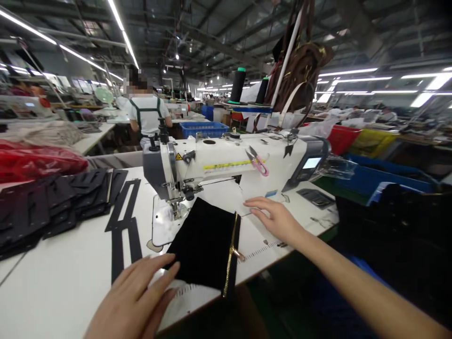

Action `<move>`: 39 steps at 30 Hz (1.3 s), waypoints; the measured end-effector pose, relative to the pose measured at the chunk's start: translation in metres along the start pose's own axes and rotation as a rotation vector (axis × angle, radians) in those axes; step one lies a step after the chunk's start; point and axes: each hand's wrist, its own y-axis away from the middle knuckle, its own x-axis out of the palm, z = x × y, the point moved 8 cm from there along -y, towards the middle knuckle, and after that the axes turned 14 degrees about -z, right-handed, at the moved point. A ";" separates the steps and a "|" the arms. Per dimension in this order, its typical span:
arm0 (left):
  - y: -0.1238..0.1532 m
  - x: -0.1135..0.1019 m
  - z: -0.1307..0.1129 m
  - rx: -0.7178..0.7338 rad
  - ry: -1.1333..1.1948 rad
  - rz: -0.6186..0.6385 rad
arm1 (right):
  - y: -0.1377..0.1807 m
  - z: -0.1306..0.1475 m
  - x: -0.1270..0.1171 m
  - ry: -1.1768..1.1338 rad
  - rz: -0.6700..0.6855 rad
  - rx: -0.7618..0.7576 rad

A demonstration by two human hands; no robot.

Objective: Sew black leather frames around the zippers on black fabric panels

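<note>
A black fabric piece lies on the white sewing table, with a gold-toothed zipper along its right edge. The zipper's metal pull hangs out to the right. My left hand is at the fabric's lower left corner, fingers stretched out and apart; whether a fingertip touches the cloth I cannot tell. My right hand hovers open to the right of the zipper's top end, holding nothing. Just beyond the fabric's upper left stands the needle and presser foot of the white sewing machine.
Stacked black cut pieces cover the table's left side, with slotted black frames beside them. Pink-handled snips rest against the machine. Black thread cones and a brown bag rise behind. A person sits farther back.
</note>
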 end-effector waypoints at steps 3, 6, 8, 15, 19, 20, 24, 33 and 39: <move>-0.048 0.032 -0.042 -0.070 0.053 0.105 | -0.004 -0.012 0.034 -0.064 0.142 -0.054; -0.073 0.065 -0.062 -0.142 0.007 0.231 | 0.001 -0.016 0.056 -0.078 0.217 -0.083; -0.078 0.079 -0.064 -0.160 -0.012 0.288 | 0.005 -0.019 0.059 -0.065 0.214 -0.079; -0.070 0.058 -0.050 -0.389 0.318 0.224 | 0.001 0.027 0.009 -0.107 0.212 -0.115; -0.067 0.029 -0.063 -0.552 0.742 0.143 | -0.031 0.077 -0.038 -0.004 0.138 -0.134; -0.063 0.025 -0.064 -0.586 0.820 0.125 | -0.038 0.088 -0.036 0.021 0.134 -0.195; -0.027 0.030 -0.039 -0.661 0.816 0.128 | -0.036 0.102 0.054 0.080 0.383 -0.427; -0.021 0.033 0.020 -0.320 0.010 0.523 | -0.035 0.102 0.164 -0.108 0.440 -0.476; -0.039 0.051 0.024 -0.120 0.096 0.630 | -0.025 0.017 0.092 0.224 0.226 0.010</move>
